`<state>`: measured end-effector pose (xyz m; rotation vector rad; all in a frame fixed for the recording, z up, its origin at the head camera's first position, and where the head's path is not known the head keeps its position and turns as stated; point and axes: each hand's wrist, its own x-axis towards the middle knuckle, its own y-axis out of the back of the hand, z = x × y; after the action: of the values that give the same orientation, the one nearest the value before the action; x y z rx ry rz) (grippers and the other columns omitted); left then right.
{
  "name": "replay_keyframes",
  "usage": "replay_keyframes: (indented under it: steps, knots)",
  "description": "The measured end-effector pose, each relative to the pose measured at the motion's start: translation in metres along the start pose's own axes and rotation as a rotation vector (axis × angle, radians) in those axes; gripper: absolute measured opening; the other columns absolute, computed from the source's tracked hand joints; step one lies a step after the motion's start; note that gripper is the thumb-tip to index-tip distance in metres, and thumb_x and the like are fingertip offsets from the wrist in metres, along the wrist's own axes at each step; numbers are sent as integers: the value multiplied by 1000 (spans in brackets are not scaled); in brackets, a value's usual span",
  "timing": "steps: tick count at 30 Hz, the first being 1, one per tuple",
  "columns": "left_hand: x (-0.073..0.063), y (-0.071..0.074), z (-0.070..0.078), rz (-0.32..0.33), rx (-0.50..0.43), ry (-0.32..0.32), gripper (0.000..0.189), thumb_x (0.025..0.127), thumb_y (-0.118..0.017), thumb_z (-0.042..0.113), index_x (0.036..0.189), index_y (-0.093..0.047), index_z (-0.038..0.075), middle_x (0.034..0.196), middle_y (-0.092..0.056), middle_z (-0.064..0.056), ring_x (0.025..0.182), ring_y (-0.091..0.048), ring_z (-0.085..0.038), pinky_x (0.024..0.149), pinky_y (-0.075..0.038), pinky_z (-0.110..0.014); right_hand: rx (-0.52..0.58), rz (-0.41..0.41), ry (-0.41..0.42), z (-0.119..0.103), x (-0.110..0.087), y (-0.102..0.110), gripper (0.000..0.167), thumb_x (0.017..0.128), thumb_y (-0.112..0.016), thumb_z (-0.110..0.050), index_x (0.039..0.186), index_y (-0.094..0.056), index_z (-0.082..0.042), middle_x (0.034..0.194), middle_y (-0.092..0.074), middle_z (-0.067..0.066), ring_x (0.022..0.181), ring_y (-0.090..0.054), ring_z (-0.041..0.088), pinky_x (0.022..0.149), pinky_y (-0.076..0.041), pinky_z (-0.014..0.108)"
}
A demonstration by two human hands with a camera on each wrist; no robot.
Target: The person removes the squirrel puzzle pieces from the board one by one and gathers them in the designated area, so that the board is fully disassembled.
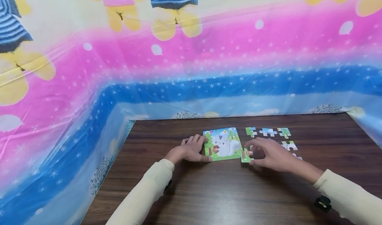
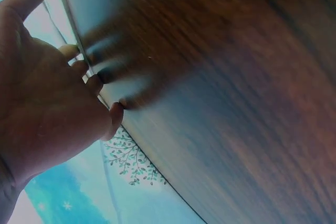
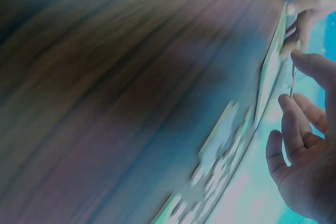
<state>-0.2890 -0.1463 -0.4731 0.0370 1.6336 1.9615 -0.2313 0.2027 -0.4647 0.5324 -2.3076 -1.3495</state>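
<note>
A square puzzle board (image 1: 223,143) with a white squirrel picture lies flat on the wooden table. My left hand (image 1: 192,149) rests at its left side, the fingertips near the left edge and the thumb by the lower left corner. Just right of the board, my right hand (image 1: 273,154) pinches a puzzle piece (image 1: 245,155) with green and brown print between thumb and fingers. Edge-on in the right wrist view, the piece (image 3: 293,80) is raised off the table. The board is out of sight in the left wrist view.
Several loose puzzle pieces (image 1: 268,132) lie in rough rows behind and beyond my right hand, which partly covers some of them. A patterned pink and blue cloth (image 1: 191,69) hangs along the back and left edges of the wooden table (image 1: 209,195).
</note>
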Motion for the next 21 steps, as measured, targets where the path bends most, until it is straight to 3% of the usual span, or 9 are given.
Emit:
replay_keyframes:
  steps: [3,10,21]
  knots:
    - [1,-1,-1,5,-2,-12,92,96,-64,67,167,-23,25,168,-27,-10,150,-32,-33,122,-26,-63,-1,-27,1,10,-10,7,48,86,-89,-37,128,-70,-26,104,-71,-14,81,-61,5,68,-47,26]
    - [1,-1,-3,1,6,-7,93,95,-64,68,167,-23,25,168,-28,-9,150,-31,-32,120,-27,-62,27,-114,-4,25,-22,13,50,85,-90,-35,129,-70,-21,110,-75,-9,96,-71,7,73,-55,28]
    - [3,-2,-3,-1,-23,-17,94,96,-63,66,169,-19,25,171,-24,-9,154,-28,-34,121,-24,-65,-78,-130,15,33,-19,11,48,86,-88,-40,129,-71,-25,102,-66,-11,87,-58,4,70,-48,27]
